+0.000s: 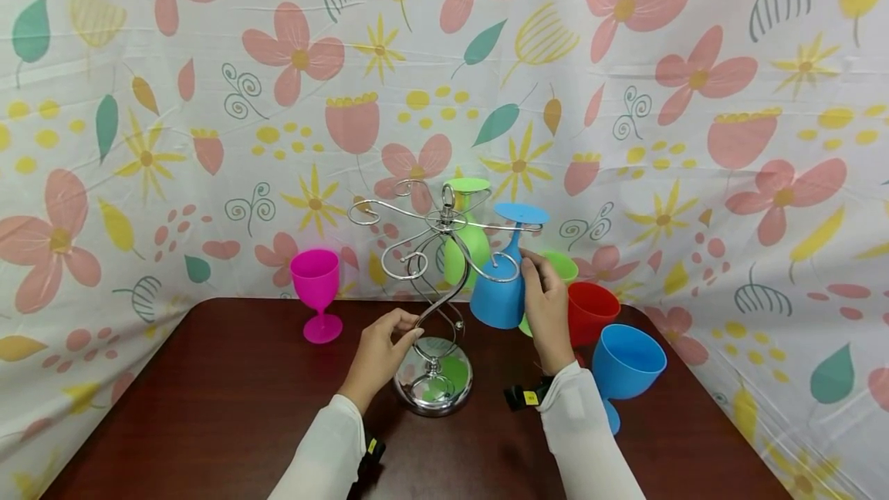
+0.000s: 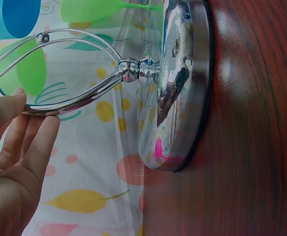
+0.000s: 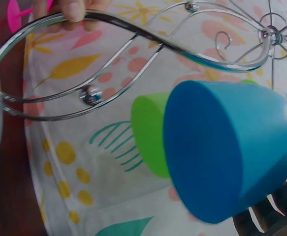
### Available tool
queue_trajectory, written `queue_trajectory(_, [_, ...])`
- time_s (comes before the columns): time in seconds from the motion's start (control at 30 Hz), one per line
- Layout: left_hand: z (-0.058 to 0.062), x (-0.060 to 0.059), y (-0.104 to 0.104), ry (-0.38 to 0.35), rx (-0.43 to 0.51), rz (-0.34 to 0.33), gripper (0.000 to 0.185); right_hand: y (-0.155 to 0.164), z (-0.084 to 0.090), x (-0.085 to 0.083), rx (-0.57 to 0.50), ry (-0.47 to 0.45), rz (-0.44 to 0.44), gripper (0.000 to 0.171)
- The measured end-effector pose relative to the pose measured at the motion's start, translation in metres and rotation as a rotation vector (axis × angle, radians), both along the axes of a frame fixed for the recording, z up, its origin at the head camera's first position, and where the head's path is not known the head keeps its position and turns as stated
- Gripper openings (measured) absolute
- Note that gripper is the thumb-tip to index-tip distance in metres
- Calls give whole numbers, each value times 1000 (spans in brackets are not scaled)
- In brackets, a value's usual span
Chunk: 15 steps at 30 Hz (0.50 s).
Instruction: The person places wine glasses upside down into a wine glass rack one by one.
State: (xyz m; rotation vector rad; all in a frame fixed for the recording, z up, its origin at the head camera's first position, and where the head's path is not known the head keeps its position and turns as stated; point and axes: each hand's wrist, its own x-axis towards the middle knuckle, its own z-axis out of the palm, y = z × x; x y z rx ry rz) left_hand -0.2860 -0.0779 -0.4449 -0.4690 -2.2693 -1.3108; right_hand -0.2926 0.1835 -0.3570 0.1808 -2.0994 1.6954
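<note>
Pink plastic goblet (image 1: 317, 292) stands upright at the far left of the dark wooden desk (image 1: 208, 407); to its right the left hand (image 1: 384, 349) steadies the chrome glass rack (image 1: 436, 299), fingertips pinching its curved stem. Further right, the right hand (image 1: 545, 307) grips an upside-down blue goblet (image 1: 501, 284) hanging from a rack arm, with red (image 1: 590, 313) and blue (image 1: 625, 365) goblets standing upright beyond.

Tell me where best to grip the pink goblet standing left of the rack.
Probably by the bowl or upper stem of the pink goblet, coming from its open left or front side. It stands upright on its foot, apart from the rack; the left hand on the rack is nearest.
</note>
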Motion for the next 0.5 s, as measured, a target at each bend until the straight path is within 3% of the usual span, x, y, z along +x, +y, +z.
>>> queue_trajectory(0.23, [-1, 0, 0, 5, 8, -5, 15, 8, -25, 3, 33, -61, -2, 55])
queue_trajectory(0.5, [-3, -1, -1, 5, 16, -9, 15, 12, -56, 5, 207, -117, -27, 50])
